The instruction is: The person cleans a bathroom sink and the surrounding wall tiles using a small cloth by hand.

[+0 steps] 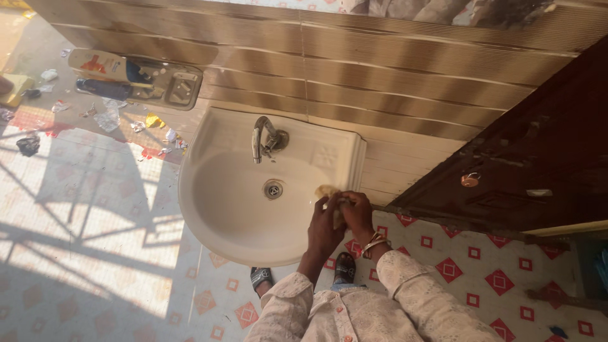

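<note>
While sunlight is falling across the patterned floor far out to the left of the grip, a wall shelf is hanging up there too, holding a few toiletries, with scraps of litter lying on the ground below it. Closer in, the cream washbasin is spreading leftward from the hands, its drain sitting just left of the grip and the metal tap standing above and left of it, against the brown tiled wall.

At the basin's right rim, the left hand is curling shut around the lower part of a small pale sponge, and the right hand, wearing bangles at the wrist, is pinching closed on the same sponge from the other side. Both hands are touching it, so neither is nearer. The sponge is poking out above the fingertips, toward the wall and resting on the rim; its long axis cannot be told, since the fingers are hiding most of it.

Right of the grip, a dark wooden door is standing against the red-diamond floor tiles
</note>
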